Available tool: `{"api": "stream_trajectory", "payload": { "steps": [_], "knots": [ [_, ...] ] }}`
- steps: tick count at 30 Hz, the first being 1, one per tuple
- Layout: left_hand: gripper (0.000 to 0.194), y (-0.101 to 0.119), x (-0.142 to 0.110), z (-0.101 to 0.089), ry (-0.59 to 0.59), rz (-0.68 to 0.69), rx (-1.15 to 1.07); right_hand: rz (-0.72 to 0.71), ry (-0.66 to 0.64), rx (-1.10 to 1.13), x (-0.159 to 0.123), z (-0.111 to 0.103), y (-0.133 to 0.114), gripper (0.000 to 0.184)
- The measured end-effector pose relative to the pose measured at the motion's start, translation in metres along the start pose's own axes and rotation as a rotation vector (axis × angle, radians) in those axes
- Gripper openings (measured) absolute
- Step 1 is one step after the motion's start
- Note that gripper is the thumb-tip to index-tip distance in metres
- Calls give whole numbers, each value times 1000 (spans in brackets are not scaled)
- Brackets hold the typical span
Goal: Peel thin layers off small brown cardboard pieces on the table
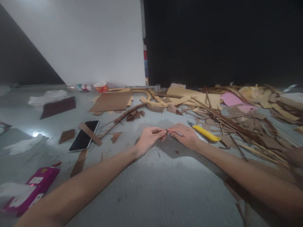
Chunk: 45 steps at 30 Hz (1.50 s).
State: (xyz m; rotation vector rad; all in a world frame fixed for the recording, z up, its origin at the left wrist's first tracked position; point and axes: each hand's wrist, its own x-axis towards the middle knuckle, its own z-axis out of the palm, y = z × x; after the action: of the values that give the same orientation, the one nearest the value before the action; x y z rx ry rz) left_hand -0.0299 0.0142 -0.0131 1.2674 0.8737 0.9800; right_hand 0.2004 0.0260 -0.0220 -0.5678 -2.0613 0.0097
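Over the middle of the grey table (151, 189), my left hand (151, 137) and my right hand (183, 135) meet at the fingertips. Both pinch a small dark brown scrap (167, 130), too small and too covered by fingers to name exactly. Close to the right hand lies a yellow utility knife (205, 133), its blade end pointing toward the back left. A few tiny brown bits (176, 152) rest on the table just below my hands. Left of them is a triangular brown piece (116, 136).
At left, a phone (81, 138) lies under a brown strip (90, 134), with a magenta pack of tissues (35, 189) nearer me. Brown sheets (111, 101), a braided strip (127, 113) and a red paper cup (100, 87) stand farther back. Brown scraps (251, 123) heap up at right.
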Motion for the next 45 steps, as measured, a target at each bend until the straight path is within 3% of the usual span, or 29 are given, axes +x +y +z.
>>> {"api": "stream_trajectory", "payload": {
  "steps": [9,15,22,25,30,32,45],
  "knots": [
    [45,4,0,1,-58,-16,-34,-43,17,19,-2,0,1,17],
    [44,3,0,1,-18,-8,12,71,-41,46,-9,3,4,15],
    [45,1,0,0,-8,4,25,94,-60,74,-2,-1,-4,13],
    [43,0,0,0,5,27,58,168,-82,113,3,-4,-11,15],
    [39,2,-4,2,82,68,175,508,-183,145,13,-5,-25,31],
    [39,2,-6,2,86,77,205,582,-195,177,16,-3,-28,40],
    [44,1,-4,3,59,58,184,579,-229,211,10,4,-26,46]
  ]
}}
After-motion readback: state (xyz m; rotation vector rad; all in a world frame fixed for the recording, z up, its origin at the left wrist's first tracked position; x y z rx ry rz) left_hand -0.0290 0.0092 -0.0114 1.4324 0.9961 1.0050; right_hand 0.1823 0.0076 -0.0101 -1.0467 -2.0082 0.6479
